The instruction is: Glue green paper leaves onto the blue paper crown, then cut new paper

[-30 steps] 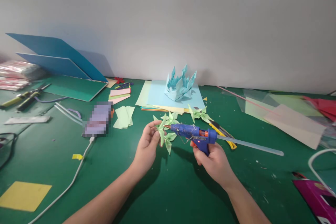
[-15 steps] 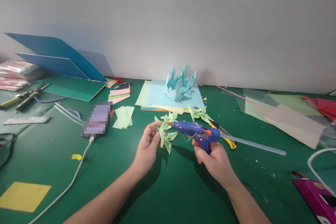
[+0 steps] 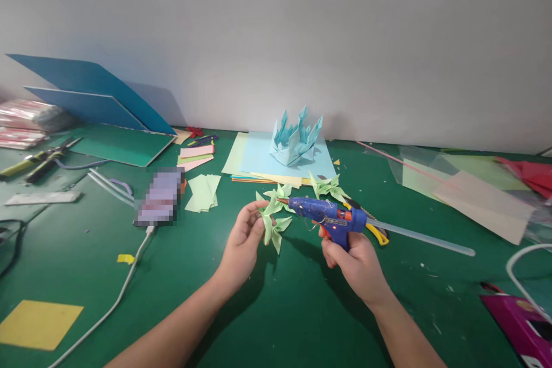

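Observation:
Between the thumb and fingers of my left hand [image 3: 245, 237] is a pale green folded paper flower [image 3: 268, 224] with pointed petals. My right hand [image 3: 356, 264] grips a blue hot glue gun [image 3: 325, 213], its copper-coloured nozzle [image 3: 282, 200] pointing left at the flower's upper part. A long translucent glue stick [image 3: 425, 237] sticks out of the gun's back end. Just behind the held flower are more light green petals [image 3: 283, 194]; whether they join it I cannot tell. Another green paper flower [image 3: 328, 187] lies farther back, above the gun.
A light blue origami piece [image 3: 295, 141] with upright points stands on stacked coloured paper [image 3: 254, 155]. A yellow utility knife [image 3: 379, 233] lies behind the gun. To the left are green paper slips [image 3: 202, 192] and a phone [image 3: 161, 198] with a white cable [image 3: 129, 282].
My right hand and the glue gun have shifted slightly to the right, so the nozzle sits a little farther from my left fingers. The left hand and flower have barely moved.

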`<state>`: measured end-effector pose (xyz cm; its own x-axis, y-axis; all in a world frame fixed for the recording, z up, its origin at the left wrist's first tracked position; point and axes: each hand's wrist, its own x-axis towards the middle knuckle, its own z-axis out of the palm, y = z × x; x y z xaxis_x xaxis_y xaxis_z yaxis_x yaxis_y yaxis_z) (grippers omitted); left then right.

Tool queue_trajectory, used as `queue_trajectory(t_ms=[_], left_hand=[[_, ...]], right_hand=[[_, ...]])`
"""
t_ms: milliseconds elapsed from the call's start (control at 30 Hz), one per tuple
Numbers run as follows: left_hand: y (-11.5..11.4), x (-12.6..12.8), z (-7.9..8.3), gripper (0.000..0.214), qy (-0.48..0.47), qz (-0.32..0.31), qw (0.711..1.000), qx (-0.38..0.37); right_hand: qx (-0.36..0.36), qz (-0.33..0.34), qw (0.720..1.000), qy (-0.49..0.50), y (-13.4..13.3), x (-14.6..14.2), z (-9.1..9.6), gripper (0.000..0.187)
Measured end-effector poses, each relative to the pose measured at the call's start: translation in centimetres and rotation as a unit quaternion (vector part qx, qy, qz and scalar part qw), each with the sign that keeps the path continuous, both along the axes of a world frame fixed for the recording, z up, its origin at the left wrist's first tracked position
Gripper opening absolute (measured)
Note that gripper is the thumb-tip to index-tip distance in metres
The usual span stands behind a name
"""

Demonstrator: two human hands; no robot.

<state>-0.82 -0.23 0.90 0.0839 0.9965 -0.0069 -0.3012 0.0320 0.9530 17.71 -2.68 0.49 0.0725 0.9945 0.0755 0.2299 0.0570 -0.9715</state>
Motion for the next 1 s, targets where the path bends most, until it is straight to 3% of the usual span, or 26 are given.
queue_trajectory(t_ms=[300, 467, 633, 800, 1000], left_hand=[[-0.1, 0.0, 0.1, 0.023, -0.004, -0.005, 1.0, -0.011], [-0.2, -0.1, 0.1, 0.026, -0.014, 0.005, 1.0, 0.002], [-0.2, -0.2, 0.4, 0.026, -0.026, 0.02, 0.999, 0.014], [-0.1, -0.3, 0.4, 0.027, -0.032, 0.03, 0.999, 0.011], [-0.1, -0.3, 0.3, 0.028, -0.026, 0.035, 0.999, 0.006]], right_hand=[[0.022, -0.024, 0.999, 0.038, 0.1, 0.2, -0.9, 0.012], [-0.01, -0.046, 0.998, 0.053, 0.9, 0.4, -0.9, 0.03], [-0.006, -0.103, 0.991, -0.09, 1.8, 1.6, -1.6, 0.037], [-0.039, -0.093, 0.974, -0.205, 2.1, 2.4, -2.5, 0.037], [-0.059, -0.127, 0.936, -0.324, 2.1, 3.3, -1.7, 0.031]])
